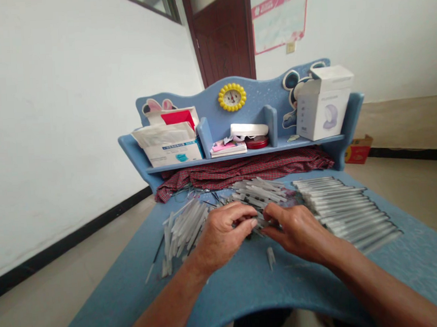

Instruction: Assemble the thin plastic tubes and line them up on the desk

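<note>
Over the middle of the blue desk, my left hand is closed in a pinch, thumb against fingers. Facing it closely, my right hand pinches too. Whatever thin thing lies between the fingertips is too small and blurred to name. Left of my hands spreads a loose heap of pale translucent tubes. Behind them lies another heap of pale tubes, some with dark parts. To the right, slim clear tubes with dark ends lie side by side in a slanting row. A short pale piece lies near my right wrist.
A blue shelf rises along the desk's back, holding an opened carton, a red round case and a white box. Checked red cloth is bunched beneath it. A thin dark-and-white stick lies at the left.
</note>
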Motion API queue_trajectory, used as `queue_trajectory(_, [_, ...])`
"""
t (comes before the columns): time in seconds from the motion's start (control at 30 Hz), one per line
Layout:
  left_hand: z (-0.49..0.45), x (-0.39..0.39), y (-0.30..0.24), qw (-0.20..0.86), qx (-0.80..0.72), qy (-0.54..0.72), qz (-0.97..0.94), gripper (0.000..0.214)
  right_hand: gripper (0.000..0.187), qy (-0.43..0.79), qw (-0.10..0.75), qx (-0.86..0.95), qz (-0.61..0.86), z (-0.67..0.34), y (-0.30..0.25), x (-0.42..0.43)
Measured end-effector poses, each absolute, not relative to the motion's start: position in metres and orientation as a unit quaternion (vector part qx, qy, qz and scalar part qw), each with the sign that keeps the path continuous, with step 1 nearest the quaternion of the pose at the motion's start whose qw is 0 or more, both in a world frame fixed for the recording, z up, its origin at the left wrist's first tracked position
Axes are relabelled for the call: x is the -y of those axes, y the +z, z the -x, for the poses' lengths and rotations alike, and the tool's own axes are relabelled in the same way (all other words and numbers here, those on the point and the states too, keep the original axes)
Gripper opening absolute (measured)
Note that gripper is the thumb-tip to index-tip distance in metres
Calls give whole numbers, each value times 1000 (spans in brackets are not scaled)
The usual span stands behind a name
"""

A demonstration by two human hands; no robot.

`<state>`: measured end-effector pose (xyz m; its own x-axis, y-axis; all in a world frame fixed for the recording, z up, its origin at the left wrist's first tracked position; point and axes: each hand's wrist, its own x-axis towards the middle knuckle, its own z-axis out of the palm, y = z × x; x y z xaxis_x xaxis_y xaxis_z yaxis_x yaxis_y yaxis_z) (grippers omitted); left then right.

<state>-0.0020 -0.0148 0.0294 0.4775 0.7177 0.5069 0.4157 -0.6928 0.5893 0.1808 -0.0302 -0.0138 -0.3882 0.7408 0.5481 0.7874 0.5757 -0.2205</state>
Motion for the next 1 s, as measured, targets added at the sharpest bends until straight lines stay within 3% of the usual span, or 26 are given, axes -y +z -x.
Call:
queue_trajectory(0.27, [3, 13, 28, 295, -407, 348, -791, 11, 5, -61, 320, 845, 424, -181, -14, 29])
queue_trajectory(0.73, [10, 9, 30, 261, -369, 320, -833, 12, 15, -52, 287, 860, 420, -180, -12, 30])
queue_trajectory(1.0, [9, 12, 34, 299, -401, 302, -811, 11, 18, -54, 271, 867, 414, -181, -11, 30])
